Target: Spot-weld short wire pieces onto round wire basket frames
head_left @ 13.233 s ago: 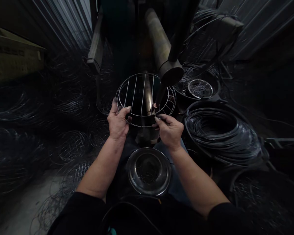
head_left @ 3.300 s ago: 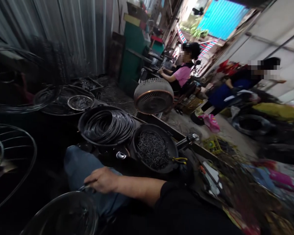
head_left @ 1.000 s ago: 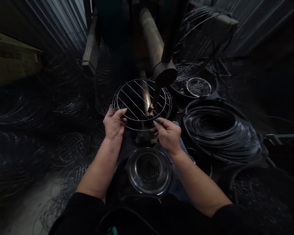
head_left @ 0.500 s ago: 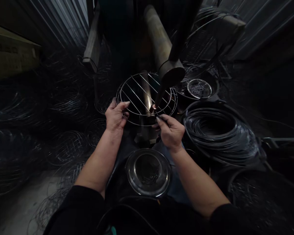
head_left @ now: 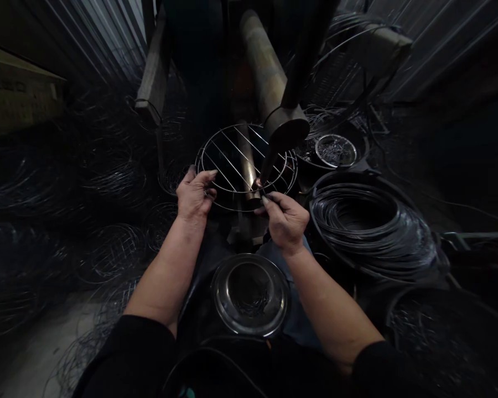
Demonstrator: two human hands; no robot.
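A round wire rack (head_left: 221, 160) with parallel bars sits between the copper-tipped upper electrode (head_left: 259, 183) and the lower metal bar (head_left: 246, 155) of a welding machine. My left hand (head_left: 194, 193) grips the rack's left rim, thumb on top. At the near rim, just below the electrode tip, my right hand (head_left: 288, 220) pinches a small dark piece, perhaps a short wire; the fingers hide most of it. On my lap rests a shiny metal bowl (head_left: 219, 296) with short wire pieces (head_left: 253, 304) inside.
A large coil of wire (head_left: 398, 243) lies in a tub on the right. Behind it, a small bowl (head_left: 335, 151) holds short wire bits. Wire racks (head_left: 116, 251) are piled on the left. The thick machine arm (head_left: 269, 72) projects from above.
The view has shifted slightly. The rack stays under the electrode with both hands at nearly the same places on it; the near rim has turned or moved only a little.
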